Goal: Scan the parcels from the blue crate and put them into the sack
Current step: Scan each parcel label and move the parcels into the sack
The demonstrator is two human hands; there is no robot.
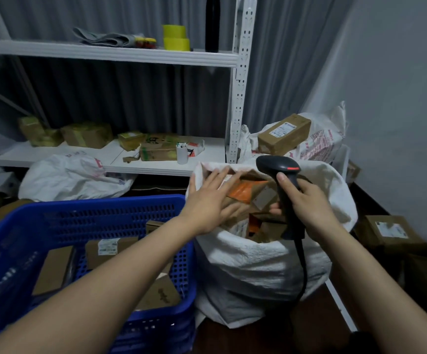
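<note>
In the head view the left hand (pixel 208 198) lies flat, fingers spread, pressing a brown cardboard parcel (pixel 232 206) at the mouth of the white woven sack (pixel 258 264). Just beside it, the right hand (pixel 307 203) curls round the handle of the black barcode scanner (pixel 281 169). More boxes (pixel 110 247) lie in the perforated blue crate (pixel 105 213) under the left forearm. The sack looks brim-full and its soft, crinkled wall gives little support, so the parcel may slide out. The scanner's dangling cable (pixel 301 272) may snag the rim.
</note>
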